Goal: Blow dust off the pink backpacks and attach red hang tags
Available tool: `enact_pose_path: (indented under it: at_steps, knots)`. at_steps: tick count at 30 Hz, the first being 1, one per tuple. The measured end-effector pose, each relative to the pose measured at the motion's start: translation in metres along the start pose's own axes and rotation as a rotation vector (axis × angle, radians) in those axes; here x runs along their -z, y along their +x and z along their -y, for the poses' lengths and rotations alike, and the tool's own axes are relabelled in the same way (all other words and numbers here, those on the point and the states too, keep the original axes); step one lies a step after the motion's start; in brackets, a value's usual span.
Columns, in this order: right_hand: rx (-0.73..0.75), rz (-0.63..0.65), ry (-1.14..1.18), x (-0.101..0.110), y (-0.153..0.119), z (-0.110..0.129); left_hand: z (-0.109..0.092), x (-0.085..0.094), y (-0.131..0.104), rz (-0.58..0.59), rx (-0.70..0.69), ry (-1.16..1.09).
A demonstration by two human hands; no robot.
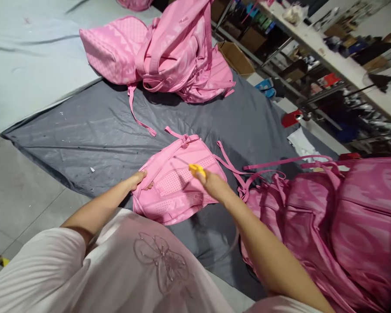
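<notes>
Backpack (174, 189) looked unfinished, strap end (173, 132) loose: my left hand (139, 179) closed on its nine-o'clock edge, my right hand (212, 183) around a yellow-handled tool (196, 169).

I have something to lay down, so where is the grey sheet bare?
Mainly left of the middle backpack, out to the tiled floor, bar small scraps; also between the rear bag pile and the red roll. The right side is crowded with pink bags and loose straps.

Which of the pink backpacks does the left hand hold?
The single central backpack, perforated panel facing up: only here does the left hand grip an edge. The other backpacks lie farther away or at the right.
</notes>
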State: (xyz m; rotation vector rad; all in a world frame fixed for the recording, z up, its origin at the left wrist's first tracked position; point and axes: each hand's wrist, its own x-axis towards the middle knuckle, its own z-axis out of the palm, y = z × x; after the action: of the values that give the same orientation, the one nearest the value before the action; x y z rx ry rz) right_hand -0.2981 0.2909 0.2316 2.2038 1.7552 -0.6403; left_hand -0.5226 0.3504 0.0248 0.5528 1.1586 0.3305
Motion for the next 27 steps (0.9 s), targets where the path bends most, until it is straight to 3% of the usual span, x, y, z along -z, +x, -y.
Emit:
enact_pose_path:
  at_steps: [3,4,6,8,13,16,19,22,25,27]
  knots:
    - [0.132,0.197,-0.054,0.006,-0.012,0.007,0.012,-0.011,-0.005,-0.093,-0.146,0.034]
    - [0.108,0.19,-0.068,0.009,-0.015,0.005,0.015,-0.014,-0.007,-0.118,-0.211,0.046]
    - [-0.025,0.055,-0.105,0.015,-0.019,-0.004,0.019,-0.018,-0.009,-0.125,-0.297,0.071]
    - [-0.119,-0.04,-0.139,0.018,-0.021,-0.013,0.018,-0.018,-0.01,-0.086,-0.294,0.088]
    - [0.066,0.099,-0.144,-0.008,-0.022,-0.006,0.004,-0.006,-0.008,0.001,-0.187,0.116]
    - [0.038,0.044,-0.176,-0.028,-0.019,0.011,0.003,-0.006,-0.01,-0.037,-0.189,0.184]
    - [0.122,0.12,-0.171,-0.032,-0.02,0.017,0.011,-0.016,-0.015,-0.115,-0.253,0.283]
    - [0.103,0.163,-0.143,-0.017,-0.022,-0.002,0.027,-0.034,-0.027,-0.28,-0.485,0.744]
    - [-0.208,-0.037,-0.182,0.007,-0.024,-0.046,0.037,-0.051,-0.043,-0.4,-0.693,1.334]
    - [-0.335,-0.049,-0.201,0.016,-0.032,-0.079,0.04,-0.061,-0.055,-0.414,-0.787,1.449]
